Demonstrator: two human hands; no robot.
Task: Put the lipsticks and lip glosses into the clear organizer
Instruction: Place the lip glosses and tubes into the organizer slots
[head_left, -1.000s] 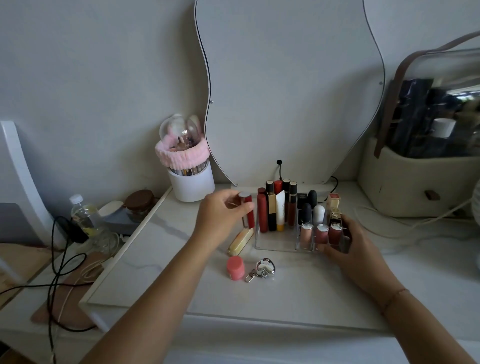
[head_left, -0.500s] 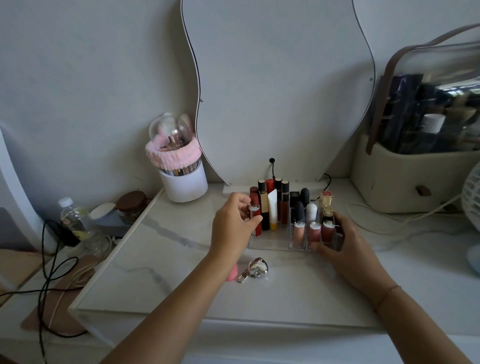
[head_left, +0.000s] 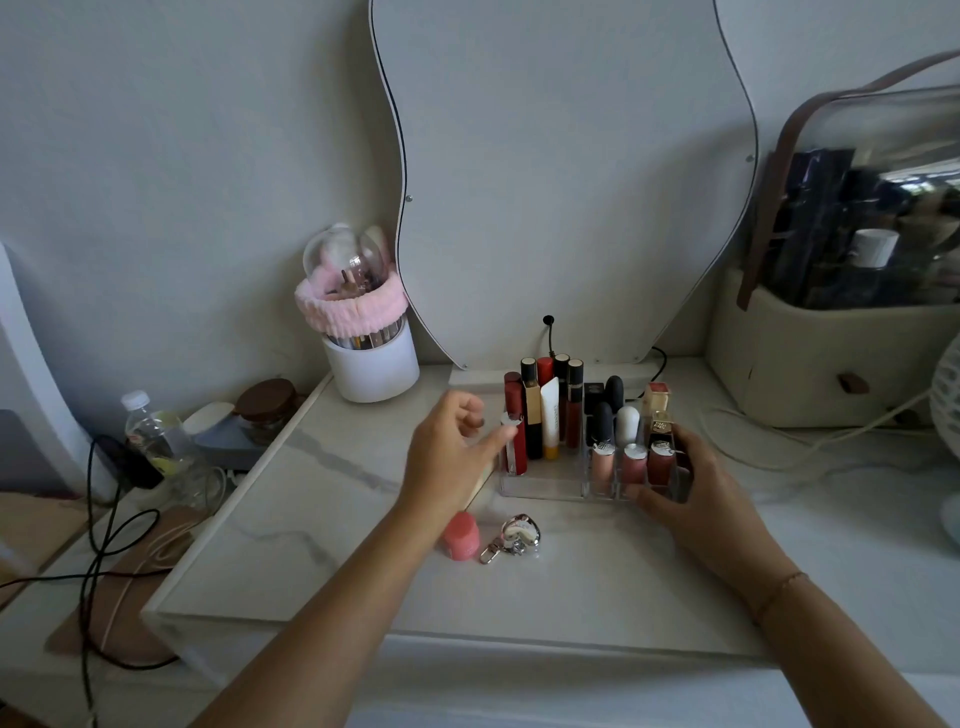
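A person's left hand (head_left: 453, 457) hovers just left of the clear organizer (head_left: 550, 486) on a marbled bench (head_left: 322, 525), its grip loose and fingers parted, the forefinger touching or nearly touching the silver cap of a red gloss (head_left: 514, 447) standing upright in the organizer's front-left corner. Whether the fingers are letting go of the tube or merely brushing it cannot be told; nothing appears clasped. The right hand (head_left: 685, 493) steadies the organizer from its right front corner, fingers wrapped against the clear wall with nothing else in its grip.

The organizer is largely filled: tall glosses (head_left: 550, 410) stand along the back left, dark and white lipsticks (head_left: 615, 410) fill the middle, and three pink tubes (head_left: 631, 462) line the front right cells.

The step in hand looks to be seating the red gloss in its slot. Work remains: a pale tube (head_left: 480, 480) lies on the bench partly hidden beneath the left hand, and a pink balm (head_left: 461, 535) sits near the bench's front beside a keyring (head_left: 514, 535).

The next move likely calls for the left hand to drop back, close on the pale tube or the balm, and carry it to a free slot, while the right hand braces the light organizer against sliding. The packed tubes could topple if nudged.
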